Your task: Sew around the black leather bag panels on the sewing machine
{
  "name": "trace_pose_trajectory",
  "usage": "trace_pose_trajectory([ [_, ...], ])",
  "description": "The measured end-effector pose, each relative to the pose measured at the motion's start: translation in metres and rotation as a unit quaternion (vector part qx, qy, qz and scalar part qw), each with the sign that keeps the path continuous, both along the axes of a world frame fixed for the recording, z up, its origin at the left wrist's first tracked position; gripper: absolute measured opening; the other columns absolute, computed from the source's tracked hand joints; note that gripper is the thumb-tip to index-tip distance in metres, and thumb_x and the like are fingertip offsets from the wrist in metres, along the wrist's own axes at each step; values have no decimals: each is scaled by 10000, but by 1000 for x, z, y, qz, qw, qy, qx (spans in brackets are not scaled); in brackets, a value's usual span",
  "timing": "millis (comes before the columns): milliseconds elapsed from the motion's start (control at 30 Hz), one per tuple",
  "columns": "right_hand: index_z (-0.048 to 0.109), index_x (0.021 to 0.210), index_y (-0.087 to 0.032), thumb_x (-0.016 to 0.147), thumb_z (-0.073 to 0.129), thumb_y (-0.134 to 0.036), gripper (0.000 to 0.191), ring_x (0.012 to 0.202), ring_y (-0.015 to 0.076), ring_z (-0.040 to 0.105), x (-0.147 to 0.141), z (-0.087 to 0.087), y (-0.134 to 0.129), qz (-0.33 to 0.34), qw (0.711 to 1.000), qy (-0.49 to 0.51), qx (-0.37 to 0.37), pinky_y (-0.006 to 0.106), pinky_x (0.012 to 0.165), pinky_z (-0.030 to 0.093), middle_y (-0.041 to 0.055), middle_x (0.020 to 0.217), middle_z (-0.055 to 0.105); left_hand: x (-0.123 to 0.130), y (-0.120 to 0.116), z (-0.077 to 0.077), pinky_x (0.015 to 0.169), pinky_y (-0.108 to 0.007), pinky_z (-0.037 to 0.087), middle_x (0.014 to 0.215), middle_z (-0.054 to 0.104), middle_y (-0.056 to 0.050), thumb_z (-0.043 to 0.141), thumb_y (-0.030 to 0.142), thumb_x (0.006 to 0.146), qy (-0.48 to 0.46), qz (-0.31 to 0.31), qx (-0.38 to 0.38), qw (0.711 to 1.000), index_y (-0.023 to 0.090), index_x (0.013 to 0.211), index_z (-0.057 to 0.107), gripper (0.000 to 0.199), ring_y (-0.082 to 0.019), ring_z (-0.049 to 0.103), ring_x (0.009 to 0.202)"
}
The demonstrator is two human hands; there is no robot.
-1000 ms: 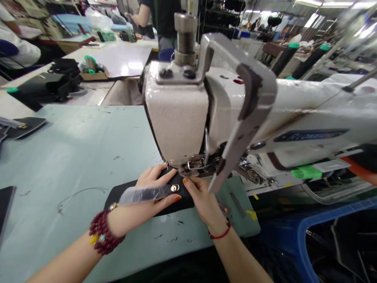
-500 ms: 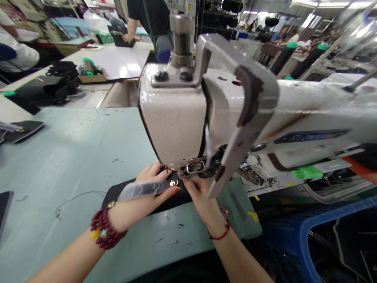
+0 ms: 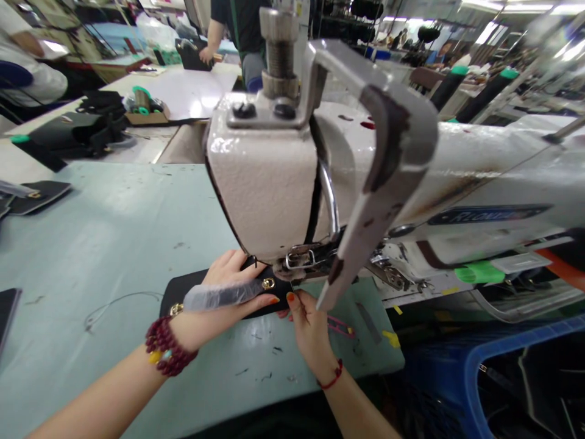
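Observation:
Under the needle end of a white sewing machine [image 3: 260,183] lies a black leather-like bag panel [image 3: 176,289]. A handle wrapped in clear plastic [image 3: 219,294] is fixed to the panel by gold rings. My left hand [image 3: 228,277] rests flat on the panel, fingers apart, with the handle crossing over the back of the hand. My right hand [image 3: 308,320] pinches the panel's near right edge between thumb and fingers, just below the presser foot. The fingers beneath the panel are partly hidden. Close to my right hand lies a small pink tool [image 3: 340,327], probably thread snips.
A blue plastic basket [image 3: 475,360] with black pieces stands at the right. Another black panel [image 3: 41,196] lies on the green table [image 3: 119,244] at far left, near a loose thread. A person [image 3: 237,36] handles a black bag at a table behind.
My right hand has drawn slightly down and left from the presser foot, its thumb now on the panel's edge. My left hand stays on the panel. The view has shifted a little.

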State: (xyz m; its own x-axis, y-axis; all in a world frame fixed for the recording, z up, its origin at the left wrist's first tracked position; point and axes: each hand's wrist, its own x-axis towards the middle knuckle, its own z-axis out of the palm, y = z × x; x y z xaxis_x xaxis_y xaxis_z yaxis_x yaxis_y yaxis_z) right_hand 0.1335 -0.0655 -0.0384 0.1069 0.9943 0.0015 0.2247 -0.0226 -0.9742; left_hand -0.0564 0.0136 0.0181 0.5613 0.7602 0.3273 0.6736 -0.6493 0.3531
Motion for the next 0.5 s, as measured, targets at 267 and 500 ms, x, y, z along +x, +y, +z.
trace_pose_trajectory([
  [267,541,609,-177,1017,385,-589,600,484,120,564,-13,2,-2,-29,998,26,-41,216,541,411,22,519,600,0,3,14,818,-462,513,1096,658,-103,557,645,882,57,-4,-14,998,266,1140,703,481,-326,599,965],
  [500,506,563,-183,1001,401,-603,616,439,106,500,-20,9,-4,-29,993,94,-67,212,500,386,7,473,536,0,13,15,897,-512,502,1141,686,-104,580,620,869,64,-7,-64,996,274,1076,741,434,-361,609,1051],
])
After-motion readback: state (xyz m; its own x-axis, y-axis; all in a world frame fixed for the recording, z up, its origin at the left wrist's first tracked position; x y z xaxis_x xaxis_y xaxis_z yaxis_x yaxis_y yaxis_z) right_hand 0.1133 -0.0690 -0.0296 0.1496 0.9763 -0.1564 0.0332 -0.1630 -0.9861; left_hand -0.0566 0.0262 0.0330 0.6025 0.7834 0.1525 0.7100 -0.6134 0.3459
